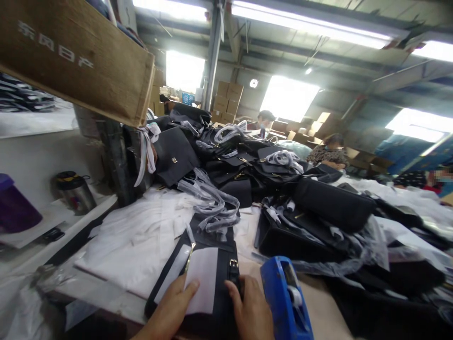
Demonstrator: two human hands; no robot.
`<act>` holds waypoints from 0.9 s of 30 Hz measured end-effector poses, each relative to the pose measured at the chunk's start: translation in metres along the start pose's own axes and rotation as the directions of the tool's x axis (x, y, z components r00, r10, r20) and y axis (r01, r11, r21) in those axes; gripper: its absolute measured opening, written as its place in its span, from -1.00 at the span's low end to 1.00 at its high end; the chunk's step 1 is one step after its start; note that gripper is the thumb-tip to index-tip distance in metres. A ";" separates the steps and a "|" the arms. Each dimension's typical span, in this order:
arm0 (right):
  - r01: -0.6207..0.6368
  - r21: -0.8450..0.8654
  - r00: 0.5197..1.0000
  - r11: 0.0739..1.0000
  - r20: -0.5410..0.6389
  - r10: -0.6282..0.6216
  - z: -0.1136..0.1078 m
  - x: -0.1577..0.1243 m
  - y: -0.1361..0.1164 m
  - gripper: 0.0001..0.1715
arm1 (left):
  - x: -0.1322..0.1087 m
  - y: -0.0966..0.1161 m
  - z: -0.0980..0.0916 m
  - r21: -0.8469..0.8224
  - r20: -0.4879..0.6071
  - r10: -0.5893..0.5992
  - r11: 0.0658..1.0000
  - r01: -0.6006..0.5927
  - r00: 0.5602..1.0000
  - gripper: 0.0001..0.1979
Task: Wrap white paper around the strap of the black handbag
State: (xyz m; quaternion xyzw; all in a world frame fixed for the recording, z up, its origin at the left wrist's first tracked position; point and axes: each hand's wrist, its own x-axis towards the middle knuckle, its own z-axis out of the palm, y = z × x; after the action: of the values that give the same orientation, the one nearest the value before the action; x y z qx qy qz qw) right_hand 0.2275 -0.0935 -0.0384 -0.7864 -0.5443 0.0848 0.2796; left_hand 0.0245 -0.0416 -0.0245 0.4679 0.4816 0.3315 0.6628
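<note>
One black bag lies at the near edge of the table, long axis and plastic-wrapped straps pointing away, with a narrow gap before one blue tape dispenser. The left hand thumbs one white paper, its grip unclear; the right hand pinches the buckled strap.
</note>
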 end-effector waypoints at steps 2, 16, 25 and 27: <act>0.056 -0.162 0.998 0.985 -0.013 -0.059 0.010 0.000 0.001 -0.72 | 0.004 0.005 0.001 0.045 -0.030 0.065 0.997 -0.063 0.997 -0.59; -0.088 0.740 0.996 0.667 0.087 0.035 0.000 -0.006 -0.005 -0.60 | 0.014 0.029 0.061 -0.276 0.417 -0.031 0.948 0.159 0.908 -0.61; 0.221 0.370 0.948 0.902 -0.298 -0.110 -0.020 0.006 -0.002 -0.81 | 0.018 0.031 0.064 -0.368 0.572 0.023 0.901 0.232 0.820 -0.47; 0.186 0.440 0.960 0.879 -0.273 -0.066 -0.015 0.006 0.007 -0.79 | 0.019 0.025 0.064 -0.399 0.587 0.067 0.891 0.216 0.807 -0.56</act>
State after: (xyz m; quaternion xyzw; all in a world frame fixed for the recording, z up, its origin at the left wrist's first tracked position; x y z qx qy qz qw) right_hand 0.2417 -0.0948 -0.0287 -0.6642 -0.5194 0.0932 0.5295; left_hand 0.0912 -0.0355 -0.0012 0.3616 0.1828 0.2457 0.8806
